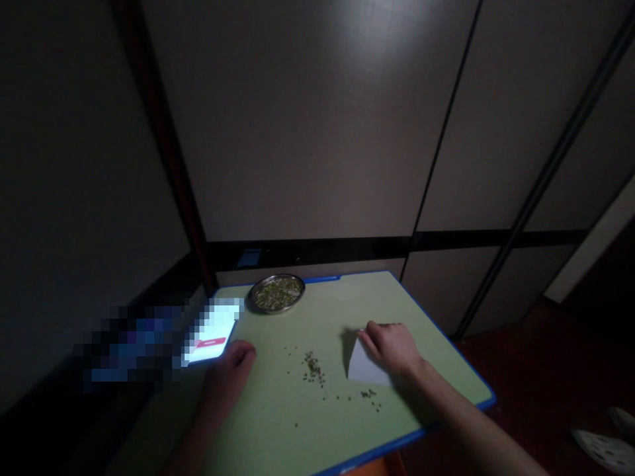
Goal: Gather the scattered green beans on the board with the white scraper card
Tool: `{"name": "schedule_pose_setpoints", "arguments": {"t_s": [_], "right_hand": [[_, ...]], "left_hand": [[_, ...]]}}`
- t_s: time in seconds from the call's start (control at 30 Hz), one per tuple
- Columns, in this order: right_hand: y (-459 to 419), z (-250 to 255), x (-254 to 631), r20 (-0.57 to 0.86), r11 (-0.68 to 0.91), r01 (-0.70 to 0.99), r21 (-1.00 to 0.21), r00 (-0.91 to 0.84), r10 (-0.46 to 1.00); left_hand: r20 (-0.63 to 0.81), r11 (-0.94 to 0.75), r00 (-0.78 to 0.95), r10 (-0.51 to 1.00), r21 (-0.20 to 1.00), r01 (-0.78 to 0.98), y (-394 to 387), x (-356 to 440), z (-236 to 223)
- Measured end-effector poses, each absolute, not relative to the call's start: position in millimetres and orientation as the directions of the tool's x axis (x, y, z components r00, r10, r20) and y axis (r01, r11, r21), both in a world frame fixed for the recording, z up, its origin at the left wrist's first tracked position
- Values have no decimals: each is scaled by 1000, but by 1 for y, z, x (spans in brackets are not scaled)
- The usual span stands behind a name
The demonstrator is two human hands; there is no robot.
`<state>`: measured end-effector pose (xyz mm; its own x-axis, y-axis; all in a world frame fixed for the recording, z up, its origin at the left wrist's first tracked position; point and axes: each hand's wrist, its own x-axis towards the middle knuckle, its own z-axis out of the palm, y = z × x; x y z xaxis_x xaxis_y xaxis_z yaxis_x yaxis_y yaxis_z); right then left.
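My right hand (pixel 391 345) is closed on a piece of white paper (pixel 367 367), pinching its upper edge. The paper stands tilted, its lower edge at the table. Just left of it lies a loose cluster of small dark green beans or seeds (pixel 312 367), and a smaller group (pixel 368 395) sits below the paper's lower edge. My left hand (pixel 238 362) rests at the left of the table, fingers curled in, with nothing visible in them. Close by it is a lit screen (pixel 214 334), partly blurred out. A round metal plate (pixel 252 305) at the back holds many greenish pieces.
The pale green table (pixel 347 297) has a blue rim and stands against cabinet panels (pixel 307 132). A few single beans lie scattered about. On the dark red floor at the right is a light shoe with holes (pixel 605 449). Something orange (pixel 372 467) shows under the front edge.
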<state>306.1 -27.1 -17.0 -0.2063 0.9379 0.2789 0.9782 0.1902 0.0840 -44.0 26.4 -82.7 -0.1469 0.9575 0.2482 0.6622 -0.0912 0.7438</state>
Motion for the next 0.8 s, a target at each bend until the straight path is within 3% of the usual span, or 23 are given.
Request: {"name": "schedule_pose_setpoints", "arguments": {"t_s": [0.47, 0.8], "right_hand": [[-44, -13, 299, 297, 302, 948, 104, -320, 900], [-52, -15, 311, 342, 280, 954, 105, -299, 891]], "left_hand": [[270, -117, -144, 952, 756, 643, 26, -44, -81], [243, -104, -156, 958, 794, 598, 26, -43, -81]]}}
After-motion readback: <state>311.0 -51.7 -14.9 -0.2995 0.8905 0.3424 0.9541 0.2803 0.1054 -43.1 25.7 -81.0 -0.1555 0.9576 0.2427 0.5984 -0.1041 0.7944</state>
